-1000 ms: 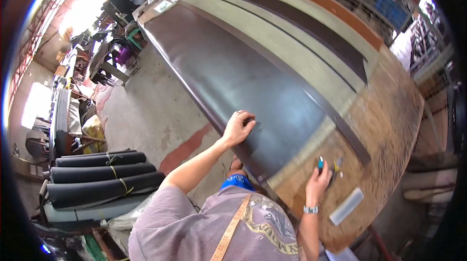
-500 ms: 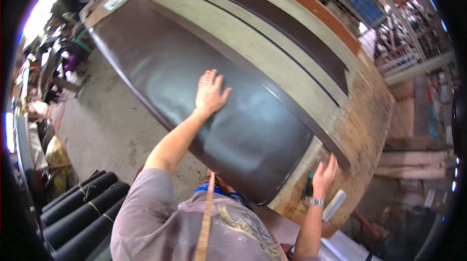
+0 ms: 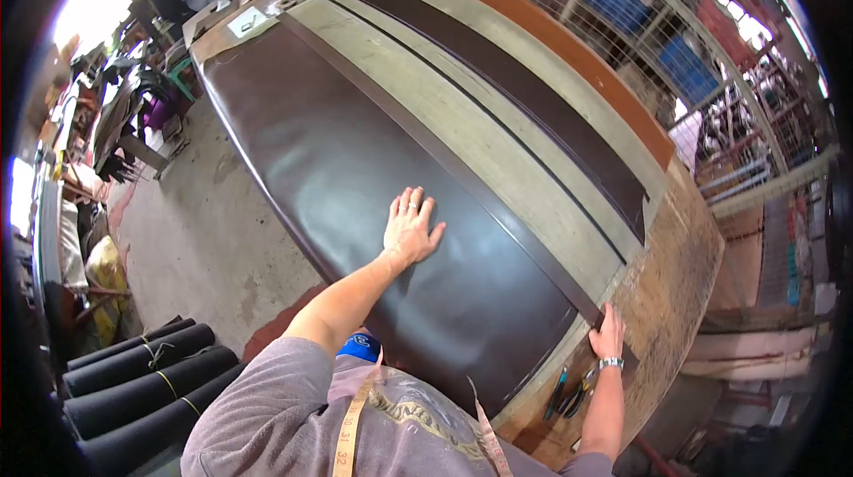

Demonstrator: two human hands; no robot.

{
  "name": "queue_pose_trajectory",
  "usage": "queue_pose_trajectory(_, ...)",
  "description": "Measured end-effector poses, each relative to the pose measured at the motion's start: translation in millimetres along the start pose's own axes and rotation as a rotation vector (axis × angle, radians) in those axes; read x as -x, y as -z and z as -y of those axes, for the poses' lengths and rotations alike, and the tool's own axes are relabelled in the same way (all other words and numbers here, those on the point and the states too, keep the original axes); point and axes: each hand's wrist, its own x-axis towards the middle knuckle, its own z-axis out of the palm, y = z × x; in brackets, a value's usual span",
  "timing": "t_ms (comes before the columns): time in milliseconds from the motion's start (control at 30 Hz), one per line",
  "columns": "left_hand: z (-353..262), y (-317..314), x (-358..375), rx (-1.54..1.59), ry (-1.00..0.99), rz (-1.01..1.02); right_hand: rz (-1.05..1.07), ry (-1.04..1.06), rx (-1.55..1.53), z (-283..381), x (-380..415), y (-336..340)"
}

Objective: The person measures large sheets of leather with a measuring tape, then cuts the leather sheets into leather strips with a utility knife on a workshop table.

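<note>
A broad sheet of dark brown leather-like material (image 3: 338,157) covers the near side of the long table. My left hand (image 3: 410,226) lies flat on it, fingers stretched out and the thumb apart. Along the sheet's far edge runs a long, narrow dark strip (image 3: 462,179), flat and straight like a ruler. At its near end, my right hand (image 3: 608,335) is closed over the strip, which shows again beyond the wrist. Close to that hand lie a teal-handled tool (image 3: 556,393) and a dark-handled tool like pliers or scissors (image 3: 580,394).
Another dark brown piece (image 3: 506,77) and an orange-brown one (image 3: 569,37) lie farther across the table. Black rolls (image 3: 151,379) are stacked at lower left. A wire-mesh rack with blue bins (image 3: 617,2) stands beyond the table. A tape measure (image 3: 351,424) hangs over my shirt.
My right hand has moved from beside the strip's near end onto it and closed. My left hand stays flat on the sheet. The view has shifted, showing more of the table's far end.
</note>
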Motion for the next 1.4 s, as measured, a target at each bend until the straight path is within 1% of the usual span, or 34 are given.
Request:
queue_pose_trajectory(67,4.3,-1.9,0.2,0.010,-0.017,0.010,0.033,-0.046,0.062,9.4,-2.0,14.8)
queue_pose_trajectory(133,10.5,-7.2,1.9,-0.025,-0.050,0.024,-0.011,-0.062,0.138,23.9,-0.4,38.1)
queue_pose_trajectory(167,14.5,-10.3,3.1,-0.036,-0.083,0.066,-0.030,-0.090,0.187,32.0,-0.6,53.4)
queue_pose_trajectory(200,23.8,-11.2,-1.4,-0.043,-0.122,0.111,-0.050,-0.127,0.234,40.2,0.4,70.4)
queue_pose_trajectory(233,38.5,-1.8,-11.9,0.033,-0.227,0.199,-0.077,-0.123,0.284,42.5,1.8,89.2)
queue_pose_trajectory(267,56.4,2.3,-29.1,0.044,-0.287,0.200,-0.099,-0.126,0.335,45.4,0.3,112.6)
queue_pose_trajectory(333,97.9,7.3,-73.5,0.090,-0.418,0.232,-0.185,-0.105,0.438,62.6,3.7,172.5)
queue_pose_trajectory(367,127.5,-1.7,-99.6,0.058,-0.423,0.158,-0.209,-0.151,0.443,87.6,0.8,212.5)
queue_pose_trajectory(400,150.3,16.5,-131.8,-0.056,-0.399,0.145,-0.205,-0.209,0.467,104.7,6.2,250.8)
queue_pose_trajectory(433,173.5,28.2,-159.3,-0.131,-0.400,0.138,-0.418,-0.070,0.584,102.4,9.7,278.7)
queue_pose_trajectory(467,187.9,36.4,-184.3,-0.030,-0.288,0.187,-0.248,-0.160,0.591,87.5,22.5,329.1)
queue_pose_trajectory(500,215.9,14.1,-206.9,0.019,-0.289,0.077,-0.392,-0.051,0.664,77.8,30.8,362.8)
queue_pose_trajectory(533,231.2,11.9,-222.8,0.001,-0.315,0.091,-0.414,-0.058,0.542,100.4,33.9,400.8)
queue_pose_trajectory(567,242.8,7.2,-233.7,0.000,-0.393,0.048,-0.423,-0.012,0.502,85.4,46.2,439.5)
queue_pose_trajectory(600,245.5,12.5,-242.8,-0.034,-0.449,0.081,-0.460,-0.078,0.449,86.3,61.5,470.6)
queue_pose_trajectory(633,246.7,16.0,-252.8,-0.054,-0.495,0.101,-0.447,-0.155,0.414,95.9,72.7,506.4)
queue_pose_trajectory(667,248.2,18.1,-262.6,-0.076,-0.536,0.113,-0.467,-0.178,0.460,110.8,83.1,533.4)
queue_pose_trajectory(700,248.4,19.5,-274.4,-0.077,-0.543,0.105,-0.500,-0.270,0.403,106.5,96.2,559.0)
queue_pose_trajectory(733,237.6,19.9,-280.5,-0.084,-0.552,0.091,-0.500,-0.318,0.351,102.8,114.0,578.6)
queue_pose_trajectory(767,236.1,18.7,-290.9,-0.070,-0.544,0.126,-0.548,-0.290,0.300,116.0,125.4,594.0)
queue_pose_trajectory(800,243.9,0.3,-296.2,-0.025,-0.621,-0.101,-0.487,-0.271,0.401,118.2,137.8,618.2)
queue_pose_trajectory(833,238.4,0.9,-300.5,-0.025,-0.597,-0.048,-0.464,-0.253,0.466,129.4,145.6,633.0)
queue_pose_trajectory(867,239.0,-9.5,-306.2,0.043,-0.615,-0.084,-0.436,-0.237,0.529,141.9,149.3,643.5)
queue_pose_trajectory(900,236.2,-21.2,-308.4,0.093,-0.591,-0.012,-0.425,-0.326,0.545,176.6,142.1,631.9)
queue_pose_trajectory(933,229.6,-22.6,-311.6,0.075,-0.493,0.098,-0.432,-0.331,0.449,174.2,145.8,635.1)
queue_pose_trajectory(967,230.6,-33.6,-317.9,0.086,-0.488,0.122,-0.401,-0.355,0.599,197.1,139.5,629.6)
queue_pose_trajectory(1000,222.5,-20.0,-316.9,0.148,-0.507,0.025,-0.393,-0.372,0.634,201.7,138.4,625.2)
queue_pose_trajectory(1033,225.7,-47.4,-328.9,0.254,-0.637,-0.217,-0.383,-0.383,0.665,200.9,135.6,620.2)
queue_pose_trajectory(1133,218.5,-46.9,-359.3,0.181,-0.652,-0.080,-0.318,-0.336,0.805,196.3,131.8,609.4)
queue_pose_trajectory(1200,201.4,-37.8,-377.7,0.141,-0.657,0.004,-0.332,-0.341,0.677,187.2,133.6,606.6)
queue_pose_trajectory(1233,186.9,-38.4,-388.4,0.124,-0.655,0.046,-0.323,-0.401,0.740,195.4,126.5,603.2)
queue_pose_trajectory(1267,169.2,-39.5,-400.8,-0.002,-0.473,0.111,-0.315,-0.387,0.736,198.1,122.6,603.2)
queue_pose_trajectory(1333,178.3,-64.2,-424.2,-0.042,-0.493,0.051,-0.307,-0.350,0.742,201.8,116.3,601.3)
queue_pose_trajectory(1400,181.5,-74.2,-442.1,-0.121,-0.488,0.076,-0.297,-0.347,0.770,206.5,105.3,590.1)
